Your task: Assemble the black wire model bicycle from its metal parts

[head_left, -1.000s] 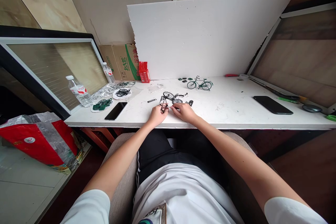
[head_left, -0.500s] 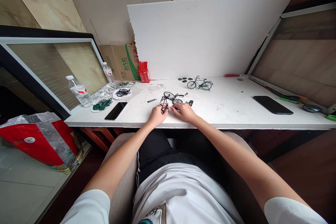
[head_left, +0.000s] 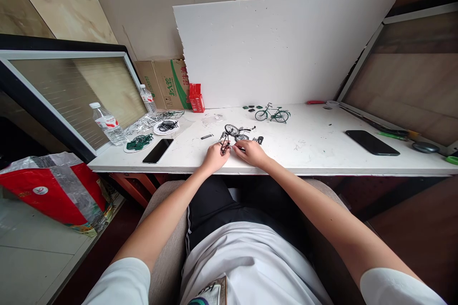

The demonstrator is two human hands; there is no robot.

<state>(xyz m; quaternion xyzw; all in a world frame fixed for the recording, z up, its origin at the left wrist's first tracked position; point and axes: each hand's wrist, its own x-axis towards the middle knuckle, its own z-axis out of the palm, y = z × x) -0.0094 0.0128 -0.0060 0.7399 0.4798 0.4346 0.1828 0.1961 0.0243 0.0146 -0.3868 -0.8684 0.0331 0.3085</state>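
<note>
Near the front edge of the white table, my left hand (head_left: 215, 156) is closed on a small black model bicycle frame (head_left: 224, 143), which stands up from the fingers. My right hand (head_left: 251, 153) is pinched close beside it, its fingertips almost meeting the frame; the small piece in that pinch is too fine to make out. Just beyond the hands lie black spoked wheels (head_left: 232, 130) and other thin black bicycle parts (head_left: 247, 129). A dark piece (head_left: 260, 140) rests right of them, and a small flat black strip (head_left: 207, 137) to the left.
A green model bicycle (head_left: 272, 114) stands farther back. On the left are a phone (head_left: 158, 151), green parts (head_left: 139, 142) on a plate, black parts (head_left: 168, 126) on another, and water bottles (head_left: 109, 124). Another phone (head_left: 372, 143) lies right. A white board (head_left: 286, 47) leans behind.
Both hands stay almost in place. The wheels beyond them have shifted very slightly; nothing has been visibly picked up or let go.
</note>
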